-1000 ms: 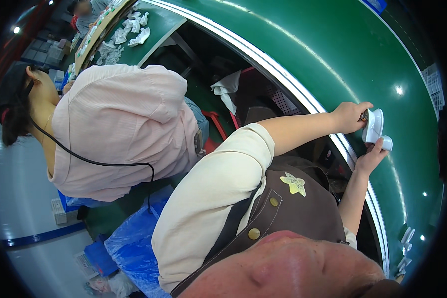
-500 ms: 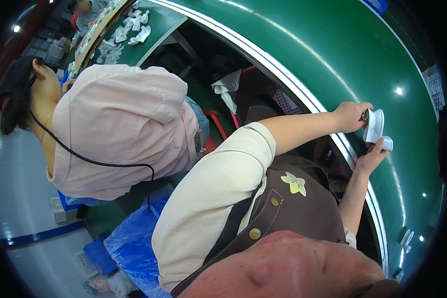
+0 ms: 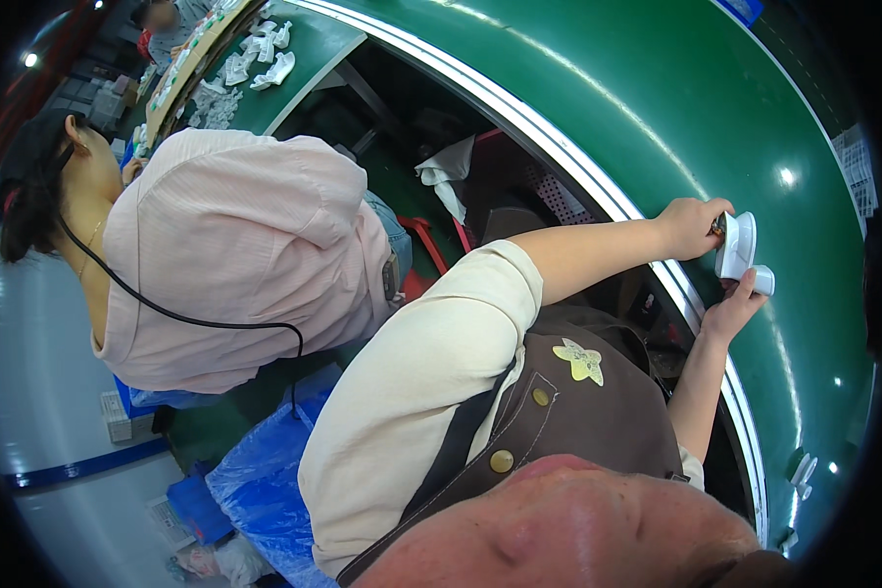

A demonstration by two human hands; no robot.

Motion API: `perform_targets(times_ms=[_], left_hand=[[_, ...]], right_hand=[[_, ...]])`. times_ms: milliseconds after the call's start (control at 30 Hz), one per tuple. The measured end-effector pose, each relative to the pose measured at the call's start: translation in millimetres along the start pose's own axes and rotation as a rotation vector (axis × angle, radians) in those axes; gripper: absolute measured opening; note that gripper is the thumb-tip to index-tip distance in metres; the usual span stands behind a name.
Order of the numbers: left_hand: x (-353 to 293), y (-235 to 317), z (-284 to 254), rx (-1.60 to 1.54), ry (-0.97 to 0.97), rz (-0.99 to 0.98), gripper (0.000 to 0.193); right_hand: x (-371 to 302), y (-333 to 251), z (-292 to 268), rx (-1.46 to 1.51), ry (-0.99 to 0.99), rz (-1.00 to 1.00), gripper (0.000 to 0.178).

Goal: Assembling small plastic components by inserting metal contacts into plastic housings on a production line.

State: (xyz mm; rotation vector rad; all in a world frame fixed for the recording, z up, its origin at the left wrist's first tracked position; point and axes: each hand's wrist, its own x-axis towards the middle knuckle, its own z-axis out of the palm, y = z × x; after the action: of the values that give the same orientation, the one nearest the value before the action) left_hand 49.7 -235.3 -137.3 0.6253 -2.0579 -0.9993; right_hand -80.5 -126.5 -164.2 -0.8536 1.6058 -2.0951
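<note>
Nothing has shifted — your left hand (image 3: pixel 694 225) stays closed on the white part (image 3: pixel 736 244), your right hand (image 3: pixel 730 309) fingertips pinching the cap (image 3: pixel 762 280).

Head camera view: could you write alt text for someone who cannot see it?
A person's left hand and right hand hold a small white plastic part over a green conveyor belt. Beside them a co-worker in a pink shirt bends over the same line, with blue plastic bags on the floor.

A glossy green conveyor belt (image 3: pixel 657 108) curves above a grey floor (image 3: pixel 39 392).
</note>
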Motion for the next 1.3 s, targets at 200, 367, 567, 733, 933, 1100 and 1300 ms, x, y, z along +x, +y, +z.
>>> perform_targets(times_ms=[200, 367, 567, 733, 933, 1100, 1300], left_hand=[[0.2, -1.4, 0.5, -0.003, -0.014, -0.021, 0.039], [-0.4, -3.1, 1.3, -0.007, 0.001, -0.011, 0.039], [0.2, -2.5, 0.7, -0.011, -0.005, -0.021, 0.038], [0.3, -5.1, 2.3, -0.013, 0.002, -0.023, 0.039], [-1.6, -6.3, 6.8, -0.010, -0.006, -0.026, 0.040], [-3.1, -6.0, 9.8, -0.007, -0.019, -0.034, 0.041], [-5.1, -5.3, 12.2, -0.003, -0.021, -0.025, 0.042]], right_hand=[[-0.3, 2.4, 0.6, 0.004, 0.009, 0.010, 0.032], [-0.3, 3.9, 1.7, 0.014, 0.026, 0.012, 0.031], [0.3, 5.5, 0.4, 0.011, 0.020, 0.010, 0.030], [1.0, 8.4, -0.8, -0.001, 0.014, 0.004, 0.030], [0.3, 12.7, -5.9, 0.009, -0.002, 0.005, 0.030], [-1.4, 14.9, -9.1, -0.007, -0.001, 0.001, 0.032], [-1.5, 19.9, -14.0, -0.001, -0.003, -0.001, 0.034]])
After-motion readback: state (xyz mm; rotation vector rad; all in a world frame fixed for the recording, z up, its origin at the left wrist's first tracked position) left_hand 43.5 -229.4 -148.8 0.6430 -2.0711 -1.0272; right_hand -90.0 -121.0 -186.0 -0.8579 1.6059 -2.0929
